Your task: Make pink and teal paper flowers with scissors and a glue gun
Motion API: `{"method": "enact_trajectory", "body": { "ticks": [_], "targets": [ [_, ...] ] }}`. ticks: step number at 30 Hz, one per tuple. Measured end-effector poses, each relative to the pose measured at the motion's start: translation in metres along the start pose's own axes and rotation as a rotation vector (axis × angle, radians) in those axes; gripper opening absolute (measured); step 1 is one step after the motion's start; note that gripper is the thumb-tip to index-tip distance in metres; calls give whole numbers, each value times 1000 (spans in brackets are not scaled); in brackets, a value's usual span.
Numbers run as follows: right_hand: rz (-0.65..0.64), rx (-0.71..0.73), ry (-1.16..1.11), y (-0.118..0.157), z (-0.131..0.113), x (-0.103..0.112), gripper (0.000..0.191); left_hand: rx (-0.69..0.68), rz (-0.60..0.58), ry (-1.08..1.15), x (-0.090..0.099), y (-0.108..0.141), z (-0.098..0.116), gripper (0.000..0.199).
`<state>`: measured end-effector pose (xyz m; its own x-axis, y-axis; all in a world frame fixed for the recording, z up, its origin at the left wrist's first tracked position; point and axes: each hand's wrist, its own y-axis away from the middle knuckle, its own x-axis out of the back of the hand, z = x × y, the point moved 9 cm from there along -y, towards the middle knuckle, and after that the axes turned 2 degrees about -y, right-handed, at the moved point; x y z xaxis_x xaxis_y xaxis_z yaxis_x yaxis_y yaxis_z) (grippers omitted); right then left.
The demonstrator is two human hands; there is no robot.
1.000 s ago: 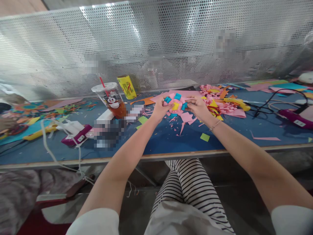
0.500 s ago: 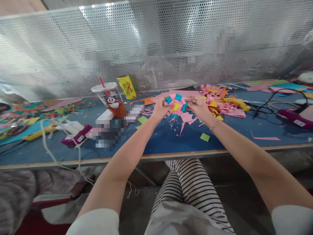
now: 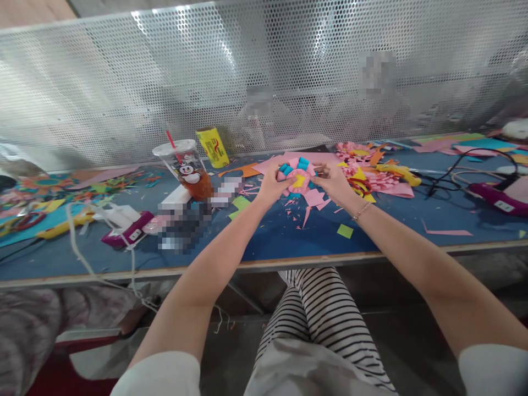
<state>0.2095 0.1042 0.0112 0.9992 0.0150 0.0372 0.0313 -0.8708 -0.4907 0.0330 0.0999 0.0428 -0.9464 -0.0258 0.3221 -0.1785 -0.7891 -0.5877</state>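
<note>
A craft flower (image 3: 300, 180) with pink and blue looped petals and a yellow centre is held up above the blue table (image 3: 280, 242). My left hand (image 3: 272, 184) grips its left side, thumb on the front near the centre. On the opposite edge, my right hand (image 3: 331, 180) pinches the petals. The fingertips behind the flower are partly hidden. Pink paper scraps (image 3: 315, 198) lie just below it, and a green paper square (image 3: 345, 231) rests nearer the table's front edge.
Red-handled scissors (image 3: 361, 188) and a yellow glue gun (image 3: 399, 172) lie to the right, by pink fringed pieces (image 3: 357, 152). A drink cup (image 3: 192, 175) with a red straw stands left. Purple power strips (image 3: 130, 231) with cords sit on both sides. A perforated metal screen (image 3: 264, 66) rises behind.
The flower has turned slightly in my hands, its centre shifting a little to the right. My right fingers have moved inward along its edge. Both hands keep hold.
</note>
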Motion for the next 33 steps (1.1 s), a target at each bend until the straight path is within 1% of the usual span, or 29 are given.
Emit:
{"method": "enact_trajectory", "body": {
  "ticks": [7, 9, 12, 15, 19, 22, 26, 29, 33],
  "targets": [
    [17, 16, 24, 0, -7, 3, 43, 158, -75, 225, -10, 5, -5, 44],
    [25, 15, 18, 0, -7, 4, 44, 187, -92, 262, -12, 5, -7, 43],
    [33, 21, 13, -1, -6, 5, 45, 213, -85, 282, -12, 5, -11, 39],
    [10, 10, -24, -1, -4, 2, 46, 208, -72, 285, -12, 5, -10, 37],
    [-57, -38, -124, 1, 3, -6, 49, 188, -69, 271, -12, 5, -6, 33],
    [-83, -38, -133, 1, 3, -9, 49, 172, -71, 273, -12, 5, -3, 33],
    [-84, 3, -72, 1, -1, -8, 49, 158, -76, 258, -12, 4, -4, 34],
    [-51, 55, 11, 0, -6, -4, 46, 133, -86, 256, -12, 3, -4, 31],
    [-17, 97, 101, 0, -14, -1, 43, 79, -57, 149, -8, 0, -2, 26]
  ]
}}
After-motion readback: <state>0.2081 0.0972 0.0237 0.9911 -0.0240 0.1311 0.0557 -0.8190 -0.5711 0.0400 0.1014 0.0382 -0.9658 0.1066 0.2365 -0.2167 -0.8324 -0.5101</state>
